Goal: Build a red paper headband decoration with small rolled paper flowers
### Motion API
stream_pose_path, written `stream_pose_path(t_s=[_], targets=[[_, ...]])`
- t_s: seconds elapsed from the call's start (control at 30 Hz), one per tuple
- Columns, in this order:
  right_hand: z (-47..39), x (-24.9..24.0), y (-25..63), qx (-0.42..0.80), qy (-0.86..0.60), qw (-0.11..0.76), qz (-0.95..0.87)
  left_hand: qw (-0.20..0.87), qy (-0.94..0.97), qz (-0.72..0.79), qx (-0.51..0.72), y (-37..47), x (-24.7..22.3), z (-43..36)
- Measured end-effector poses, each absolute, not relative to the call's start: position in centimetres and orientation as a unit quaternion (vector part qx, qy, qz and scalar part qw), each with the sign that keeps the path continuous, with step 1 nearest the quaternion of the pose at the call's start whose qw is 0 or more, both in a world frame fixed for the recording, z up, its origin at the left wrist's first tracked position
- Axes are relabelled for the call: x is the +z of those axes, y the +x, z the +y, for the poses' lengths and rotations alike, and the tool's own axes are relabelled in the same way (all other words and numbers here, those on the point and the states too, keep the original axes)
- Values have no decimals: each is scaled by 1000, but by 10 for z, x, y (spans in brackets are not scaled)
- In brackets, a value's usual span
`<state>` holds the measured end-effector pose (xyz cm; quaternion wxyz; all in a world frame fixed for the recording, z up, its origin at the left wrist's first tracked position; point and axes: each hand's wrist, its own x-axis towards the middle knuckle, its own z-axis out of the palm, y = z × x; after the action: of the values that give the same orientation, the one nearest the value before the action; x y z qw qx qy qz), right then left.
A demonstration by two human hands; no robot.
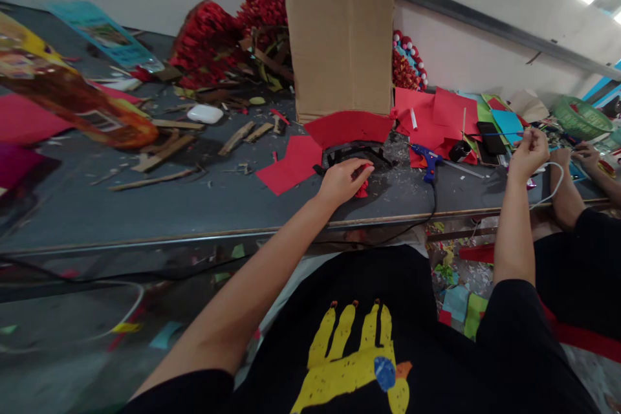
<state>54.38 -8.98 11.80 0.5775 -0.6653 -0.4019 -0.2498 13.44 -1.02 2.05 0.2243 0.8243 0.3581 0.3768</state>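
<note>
My left hand (343, 181) is low over the table near its front edge, its fingers closed on a small crumpled red paper piece (361, 190), mostly hidden under them. Just beyond it, a curved red paper strip (347, 129) stands against a tall cardboard box (342, 32), with a dark band-like piece (359, 149) below. My right hand (530, 154) is raised at the right, pinching a thin blue stick (499, 134) that points left; its kind is unclear. Near the stick's far end sits a small black pot (460, 151) with a thin rod standing in it.
A blue glue gun (427, 160) with a trailing cord lies between my hands. Red sheets (453, 113), a black phone (491, 137) and a green basket (581, 118) are at the right. Another person's hands (586, 155) work there. Bottles (97, 110) and wood scraps (165, 154) occupy the left.
</note>
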Motion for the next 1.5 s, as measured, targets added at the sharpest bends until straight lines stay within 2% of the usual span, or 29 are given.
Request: stream_pose_path(t_s=[0.27,0.83,1.5], targets=[[-87,110,518,-285,-658,574,-395,227,822,358,380,134,22,-11],[-88,91,520,-291,-664,571,-386,226,824,360,376,134,20,-10],[-94,83,518,-278,-634,608,-390,223,825,357,379,134,21,-10]])
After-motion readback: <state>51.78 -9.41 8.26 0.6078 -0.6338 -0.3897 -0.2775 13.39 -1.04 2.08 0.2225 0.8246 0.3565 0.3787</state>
